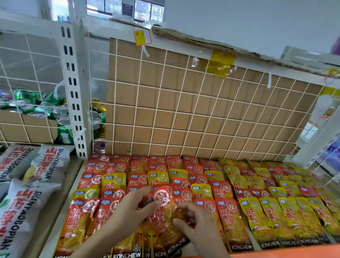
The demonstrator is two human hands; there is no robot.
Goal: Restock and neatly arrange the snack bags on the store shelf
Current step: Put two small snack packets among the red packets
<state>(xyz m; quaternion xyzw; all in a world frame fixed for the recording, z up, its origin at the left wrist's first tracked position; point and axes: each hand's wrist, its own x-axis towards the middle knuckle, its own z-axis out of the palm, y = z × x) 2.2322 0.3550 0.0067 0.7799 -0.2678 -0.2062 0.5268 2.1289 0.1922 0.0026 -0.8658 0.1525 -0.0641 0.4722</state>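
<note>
Rows of red and yellow KONCHEW snack bags lie overlapped on the white shelf. One red snack bag is tilted above the front rows. My left hand pinches its upper left edge near the round logo. My right hand grips its right side with curled fingers. Yellow bags fill the right part of the shelf, and red bags fill most of the left part, with a few yellow ones mixed in.
A white wire grid backed by cardboard closes the shelf's rear. Large white SHANYAOBOPIAN bags lie on the neighbouring shelf to the left. Drink cans sit behind the left grid. An orange shelf edge runs along the front right.
</note>
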